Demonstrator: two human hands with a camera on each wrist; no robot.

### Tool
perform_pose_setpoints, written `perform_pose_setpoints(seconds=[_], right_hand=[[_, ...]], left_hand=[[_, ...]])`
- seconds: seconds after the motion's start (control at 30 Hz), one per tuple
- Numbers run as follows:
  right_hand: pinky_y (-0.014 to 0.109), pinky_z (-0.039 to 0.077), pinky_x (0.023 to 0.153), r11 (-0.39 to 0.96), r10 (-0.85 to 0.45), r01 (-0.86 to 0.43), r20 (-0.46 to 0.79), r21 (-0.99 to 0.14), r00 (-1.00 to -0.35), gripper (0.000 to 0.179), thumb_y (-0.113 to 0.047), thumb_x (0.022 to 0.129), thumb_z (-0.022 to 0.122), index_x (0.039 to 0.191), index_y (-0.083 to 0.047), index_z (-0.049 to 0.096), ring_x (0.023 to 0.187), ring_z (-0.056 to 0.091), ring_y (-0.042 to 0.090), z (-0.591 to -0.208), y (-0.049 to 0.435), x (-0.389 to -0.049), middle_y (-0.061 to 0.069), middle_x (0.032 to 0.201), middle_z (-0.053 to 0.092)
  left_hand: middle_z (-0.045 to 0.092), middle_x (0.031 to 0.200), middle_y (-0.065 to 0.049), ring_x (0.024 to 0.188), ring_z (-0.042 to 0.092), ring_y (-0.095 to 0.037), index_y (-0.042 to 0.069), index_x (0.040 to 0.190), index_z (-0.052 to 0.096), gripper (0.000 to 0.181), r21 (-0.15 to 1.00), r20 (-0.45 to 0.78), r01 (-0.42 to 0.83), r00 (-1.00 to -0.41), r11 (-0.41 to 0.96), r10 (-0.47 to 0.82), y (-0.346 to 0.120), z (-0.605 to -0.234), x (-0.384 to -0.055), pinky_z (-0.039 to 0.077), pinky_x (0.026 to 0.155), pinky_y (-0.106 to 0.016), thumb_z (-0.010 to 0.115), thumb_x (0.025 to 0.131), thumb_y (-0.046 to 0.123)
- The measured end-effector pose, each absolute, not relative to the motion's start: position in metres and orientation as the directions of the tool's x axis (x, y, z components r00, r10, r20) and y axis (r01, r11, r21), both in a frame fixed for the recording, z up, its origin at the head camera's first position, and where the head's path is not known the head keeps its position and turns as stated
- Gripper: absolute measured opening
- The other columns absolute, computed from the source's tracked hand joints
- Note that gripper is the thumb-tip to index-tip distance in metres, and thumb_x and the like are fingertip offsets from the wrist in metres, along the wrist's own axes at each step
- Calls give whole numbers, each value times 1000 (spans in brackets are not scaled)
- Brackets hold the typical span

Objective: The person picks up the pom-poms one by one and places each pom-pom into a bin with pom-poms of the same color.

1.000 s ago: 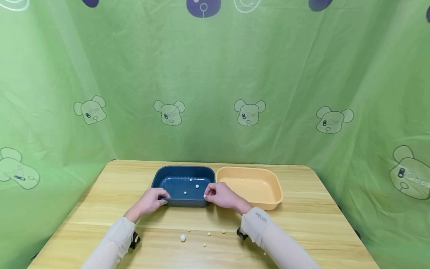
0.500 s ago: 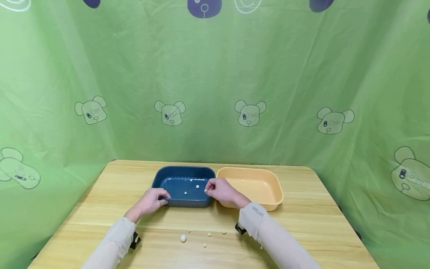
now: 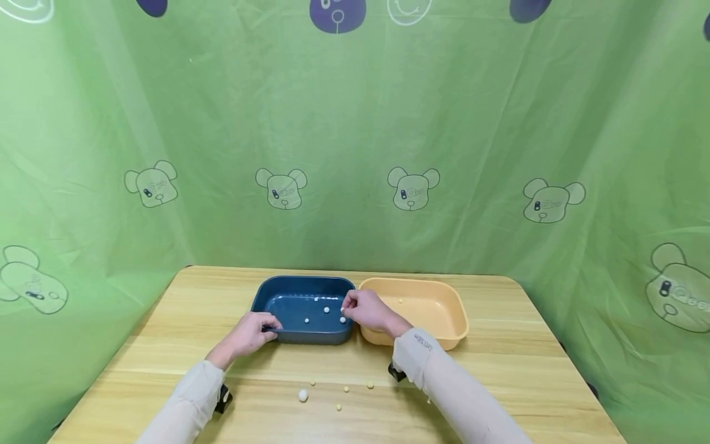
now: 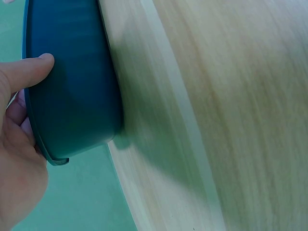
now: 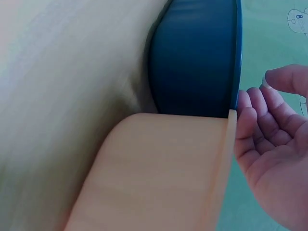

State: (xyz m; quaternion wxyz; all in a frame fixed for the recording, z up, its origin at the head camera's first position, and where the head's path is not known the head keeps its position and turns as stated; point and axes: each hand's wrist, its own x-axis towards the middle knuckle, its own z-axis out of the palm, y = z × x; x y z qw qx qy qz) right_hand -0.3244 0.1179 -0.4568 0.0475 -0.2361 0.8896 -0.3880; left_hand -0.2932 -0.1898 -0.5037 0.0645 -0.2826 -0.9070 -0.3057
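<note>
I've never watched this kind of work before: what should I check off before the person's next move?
1. Dark blue rectangular tray steadied: ok; the left hand grips its near rim.
2. Trays upright, side by side: ok; the pale orange rectangular tray sits right of the blue one.
3. Only small white balls in the blue tray: ok, as far as visible.
4. Right hand emptied: cannot tell; a white speck shows at its fingertips.
5. Every ball in a tray: not ok; a larger white ball and four small yellow balls lie on the wood-grain table.
</note>
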Motion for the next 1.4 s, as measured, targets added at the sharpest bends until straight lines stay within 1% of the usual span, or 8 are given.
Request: perform_pose_setpoints(seconds=[0.2,0.33,0.6,0.8,1.03,1.2,1.4], right_hand=[[25,46,63,609,-443,-395,118,-687,-889,4,-9,85,64,81,-8,62,69,52,13,-457,117,-332,-1,73,56],[24,47,64,623,-435,-391,116,-677,-893,5,-9,85,64,82,-6,62,69,53,13,-457,116,-338,-1,74,57],[24,48,62,634,-396,-340,86,-694,-914,5,-9,87,64,84,-6,64,70,54,13,-458,113,-351,0,75,58],[24,48,62,647,-384,-347,104,-679,-918,5,-9,85,66,83,-5,66,69,55,13,-458,111,-356,0,74,60],[24,48,61,640,-353,-308,87,-704,-932,3,-7,84,67,83,-4,66,69,55,13,-460,108,-364,2,75,60],[24,48,63,657,-333,-299,90,-692,-939,4,-7,83,68,83,-4,66,70,55,14,-459,107,-368,1,75,60],[24,49,65,665,-331,-299,90,-684,-940,5,-7,84,68,87,-4,67,71,56,13,-459,107,-369,1,76,62]], left_hand=[[65,84,7,82,62,-14,14,84,70,18,521,286,548,-834,655,471,-191,-504,-293,52,77,-32,71,77,-3],[66,85,8,83,62,-14,14,84,70,18,520,280,543,-837,659,469,-191,-503,-293,52,77,-33,71,77,-3],[66,85,7,83,62,-15,14,84,70,18,527,275,534,-843,661,462,-191,-503,-293,52,78,-33,71,77,-2],[66,86,7,84,62,-15,15,85,70,18,517,277,539,-840,664,466,-192,-503,-293,52,78,-33,71,78,-1],[66,86,7,85,62,-15,15,85,70,18,518,274,544,-837,661,474,-191,-502,-292,52,79,-35,71,78,-2],[66,86,7,84,62,-15,15,86,70,18,518,278,551,-832,655,480,-191,-501,-292,52,79,-35,71,78,-2],[66,86,7,84,62,-15,14,86,71,18,511,285,561,-825,652,487,-191,-500,-293,52,78,-34,71,78,-2]])
